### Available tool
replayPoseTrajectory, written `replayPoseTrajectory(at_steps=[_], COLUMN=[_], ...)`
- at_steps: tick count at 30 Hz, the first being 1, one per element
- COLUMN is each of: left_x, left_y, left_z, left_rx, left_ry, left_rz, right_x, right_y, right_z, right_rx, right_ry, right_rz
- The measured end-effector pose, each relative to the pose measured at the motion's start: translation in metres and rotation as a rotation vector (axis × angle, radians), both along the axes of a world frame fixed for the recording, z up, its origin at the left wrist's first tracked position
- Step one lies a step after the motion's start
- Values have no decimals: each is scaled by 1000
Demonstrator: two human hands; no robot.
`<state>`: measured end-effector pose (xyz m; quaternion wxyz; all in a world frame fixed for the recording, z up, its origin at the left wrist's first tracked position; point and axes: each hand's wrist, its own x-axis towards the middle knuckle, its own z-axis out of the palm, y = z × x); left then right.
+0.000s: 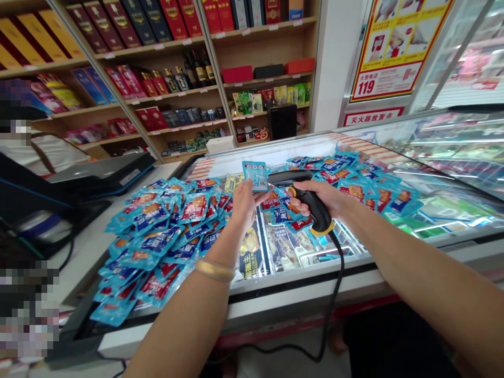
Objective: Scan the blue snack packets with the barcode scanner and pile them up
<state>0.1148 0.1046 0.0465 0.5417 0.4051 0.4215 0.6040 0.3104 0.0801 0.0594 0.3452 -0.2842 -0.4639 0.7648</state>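
The heap of packets [157, 239] may slide if the left arm brushes it. The left hand [244, 203] pinches one packet [256, 176] above the glass case [283, 308]; the right hand [322, 195] grips a scanner [318, 211], whose cable [334, 294] could catch.

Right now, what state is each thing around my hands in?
Light-blue plastic packet: held up in the left hand
Black-and-yellow handheld scanner: gripped in the right hand, head toward the packet
Black cable: attached to the scanner, hanging loosely
Left pile of blue plastic packets: heaped, overlapping
Right pile of blue plastic packets: overlapping, spread out
White glass-topped display case: partly covered by packets
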Motion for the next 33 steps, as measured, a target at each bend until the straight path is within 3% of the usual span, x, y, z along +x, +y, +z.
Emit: replayPoseTrajectory(at_steps=[9, 13, 16, 18, 21, 24, 29, 33], left_x=[-2, -12, -32, -52, -82, -107, -124, -124], left_y=[5, 4, -6, -16, -34, -48, -57, -59], left_z=[-10, -9, 5, 17, 32, 34, 18, 12], left_rx=[65, 348, 541, 570, 492, 342, 85, 74], left_ry=[58, 436, 803, 1024, 1343, 1620, 1909, 1938], left_rz=[1, 190, 368, 447, 551, 601, 399, 379], right_x=[-1, -9, -23, -36, -60, -85, -108, -105], right_y=[1, -1, -2, -4, -6, -9, -14, -14], right_z=[-2, -4, -6, -7, -7, -6, -4, -4], right_rx=[-25, -55, -71, -80, -105, -133, -149, -152], right_ry=[43, 159, 208, 222, 228, 222, 214, 240], right_rz=[-19, -80, -105, -98, -73, -39, 12, -2])
